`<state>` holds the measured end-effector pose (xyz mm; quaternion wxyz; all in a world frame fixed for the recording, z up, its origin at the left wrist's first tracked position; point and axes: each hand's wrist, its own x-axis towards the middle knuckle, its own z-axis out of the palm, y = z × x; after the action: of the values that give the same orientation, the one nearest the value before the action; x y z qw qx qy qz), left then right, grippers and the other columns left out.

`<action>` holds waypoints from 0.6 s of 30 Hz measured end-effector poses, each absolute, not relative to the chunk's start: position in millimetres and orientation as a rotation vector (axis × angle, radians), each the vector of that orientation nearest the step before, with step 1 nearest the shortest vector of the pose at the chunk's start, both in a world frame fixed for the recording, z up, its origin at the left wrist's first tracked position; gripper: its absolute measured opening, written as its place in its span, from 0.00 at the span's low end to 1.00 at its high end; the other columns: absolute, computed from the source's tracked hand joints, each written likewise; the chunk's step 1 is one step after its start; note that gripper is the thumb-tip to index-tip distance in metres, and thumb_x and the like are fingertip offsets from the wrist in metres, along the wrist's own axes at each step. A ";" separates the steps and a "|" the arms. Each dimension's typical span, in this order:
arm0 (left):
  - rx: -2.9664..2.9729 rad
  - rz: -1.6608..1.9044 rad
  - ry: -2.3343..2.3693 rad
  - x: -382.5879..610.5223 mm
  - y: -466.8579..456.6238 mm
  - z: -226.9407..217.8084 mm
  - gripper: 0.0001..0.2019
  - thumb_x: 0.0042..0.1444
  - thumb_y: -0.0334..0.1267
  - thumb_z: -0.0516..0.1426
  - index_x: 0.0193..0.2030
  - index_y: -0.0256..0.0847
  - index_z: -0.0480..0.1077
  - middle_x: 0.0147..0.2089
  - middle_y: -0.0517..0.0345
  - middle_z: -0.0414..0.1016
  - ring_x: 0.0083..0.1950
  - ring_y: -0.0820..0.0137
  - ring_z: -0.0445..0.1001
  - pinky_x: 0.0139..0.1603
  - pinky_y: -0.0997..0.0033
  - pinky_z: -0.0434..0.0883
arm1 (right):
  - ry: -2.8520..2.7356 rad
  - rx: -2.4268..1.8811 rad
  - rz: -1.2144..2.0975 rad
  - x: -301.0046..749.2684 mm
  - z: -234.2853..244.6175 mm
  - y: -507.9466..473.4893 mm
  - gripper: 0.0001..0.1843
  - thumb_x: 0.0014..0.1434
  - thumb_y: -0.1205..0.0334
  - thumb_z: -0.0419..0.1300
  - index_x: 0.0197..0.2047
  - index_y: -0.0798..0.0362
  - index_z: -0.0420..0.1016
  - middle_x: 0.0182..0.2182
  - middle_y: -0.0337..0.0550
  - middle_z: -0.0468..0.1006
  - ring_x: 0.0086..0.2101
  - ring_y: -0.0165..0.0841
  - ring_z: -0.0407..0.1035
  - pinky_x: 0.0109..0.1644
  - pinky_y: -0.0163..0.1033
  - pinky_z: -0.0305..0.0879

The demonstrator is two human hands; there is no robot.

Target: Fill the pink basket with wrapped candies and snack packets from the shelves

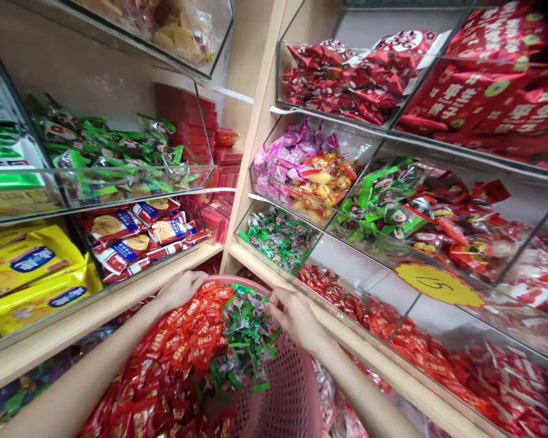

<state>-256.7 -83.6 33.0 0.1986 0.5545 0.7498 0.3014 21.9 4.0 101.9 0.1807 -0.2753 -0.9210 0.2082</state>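
A pink perforated basket [287, 395] sits low in front of me, filled with red-wrapped candies [182, 353] and a heap of green-and-clear wrapped candies [244, 337]. My left hand [180, 289] rests at the basket's far rim, fingers curled over the red candies. My right hand [295, 313] is at the edge of the green heap, fingers bent and pinched among the wrappers. What the fingers hold, if anything, is hidden.
Clear acrylic bins on wooden shelves [119, 298] surround me. On the left are yellow packs [27, 267], red biscuit packs [137, 234] and green packs. On the right are a green-candy bin [278, 237], pink and yellow sweets [301, 170], red candies and a yellow price tag [438, 285].
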 end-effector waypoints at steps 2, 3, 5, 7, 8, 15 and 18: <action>1.550 0.852 2.086 -256.8 -83.8 32.8 0.22 0.54 0.53 0.43 0.39 0.45 0.73 0.41 0.57 0.77 0.43 0.63 0.73 0.47 0.70 0.64 | -2.507 -0.894 0.747 22.4 92.2 6.2 0.08 0.53 0.62 0.54 0.24 0.51 0.62 0.19 0.33 0.67 0.21 0.27 0.60 0.26 0.32 0.52; 1.546 0.858 2.082 -257.0 -83.9 32.5 0.22 0.54 0.53 0.43 0.39 0.45 0.73 0.41 0.57 0.77 0.43 0.62 0.73 0.47 0.70 0.64 | -2.448 -0.942 0.851 21.9 87.9 8.1 0.09 0.52 0.61 0.55 0.22 0.51 0.61 0.18 0.33 0.66 0.20 0.26 0.60 0.24 0.31 0.52; 1.533 0.869 2.080 -257.3 -83.8 31.8 0.22 0.53 0.53 0.44 0.39 0.45 0.73 0.40 0.57 0.77 0.43 0.62 0.73 0.48 0.69 0.64 | -2.322 -1.024 1.113 20.7 80.0 11.9 0.11 0.49 0.61 0.57 0.20 0.51 0.58 0.14 0.31 0.64 0.17 0.26 0.59 0.21 0.31 0.52; 1.531 0.870 2.074 -257.7 -83.7 31.2 0.22 0.53 0.53 0.44 0.38 0.45 0.73 0.40 0.57 0.78 0.43 0.62 0.73 0.48 0.69 0.64 | -2.208 -1.074 1.366 20.1 72.4 14.8 0.12 0.47 0.60 0.58 0.20 0.50 0.57 0.12 0.30 0.63 0.15 0.26 0.59 0.19 0.31 0.51; 1.532 0.869 2.073 -257.9 -83.6 30.9 0.22 0.53 0.53 0.43 0.38 0.45 0.73 0.39 0.57 0.78 0.43 0.62 0.73 0.48 0.69 0.64 | -2.165 -1.090 1.455 20.3 68.8 15.8 0.12 0.46 0.60 0.58 0.21 0.50 0.56 0.11 0.29 0.63 0.14 0.26 0.59 0.18 0.30 0.51; 1.544 0.849 2.091 -258.9 -83.4 29.4 0.22 0.54 0.53 0.43 0.39 0.45 0.73 0.41 0.57 0.77 0.44 0.62 0.73 0.48 0.69 0.63 | -2.047 -1.182 1.649 22.6 52.7 17.4 0.11 0.42 0.64 0.60 0.20 0.53 0.58 0.10 0.28 0.65 0.12 0.22 0.59 0.16 0.27 0.49; 1.529 0.841 2.117 -258.9 -83.4 29.8 0.21 0.54 0.53 0.44 0.39 0.46 0.73 0.41 0.57 0.77 0.44 0.62 0.73 0.48 0.69 0.63 | -2.029 -1.262 1.715 19.0 54.9 16.5 0.11 0.42 0.63 0.60 0.20 0.53 0.59 0.10 0.29 0.67 0.12 0.22 0.59 0.14 0.26 0.47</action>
<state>-258.9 -83.4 29.8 0.1975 0.5464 0.7564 0.3005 19.0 16.5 54.9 0.0999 -0.4270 -0.6863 0.5802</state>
